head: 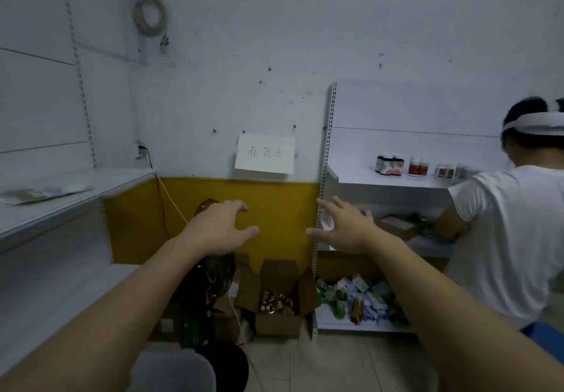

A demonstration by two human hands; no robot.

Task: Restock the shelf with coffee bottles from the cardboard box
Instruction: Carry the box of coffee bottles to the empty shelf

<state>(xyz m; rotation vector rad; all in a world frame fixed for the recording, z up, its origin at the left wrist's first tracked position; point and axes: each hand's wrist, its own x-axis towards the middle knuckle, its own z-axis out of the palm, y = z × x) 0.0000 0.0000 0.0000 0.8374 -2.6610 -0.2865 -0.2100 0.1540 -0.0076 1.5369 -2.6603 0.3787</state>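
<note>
My left grip [219, 230] and right grip [345, 227] are spread wide, holding nothing; the open cardboard box [279, 323] of coffee bottles [276, 301] sits below.

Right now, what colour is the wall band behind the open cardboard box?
Mustard yellow; the wall band behind the cardboard box shows best in the head view.

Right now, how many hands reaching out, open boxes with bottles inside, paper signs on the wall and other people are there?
Bare hands reaching forward: 2, the left hand and the right hand
open brown cardboard box with bottles inside: 1
white paper sign on the wall: 1
other person in a white T-shirt: 1
Total: 5
</note>
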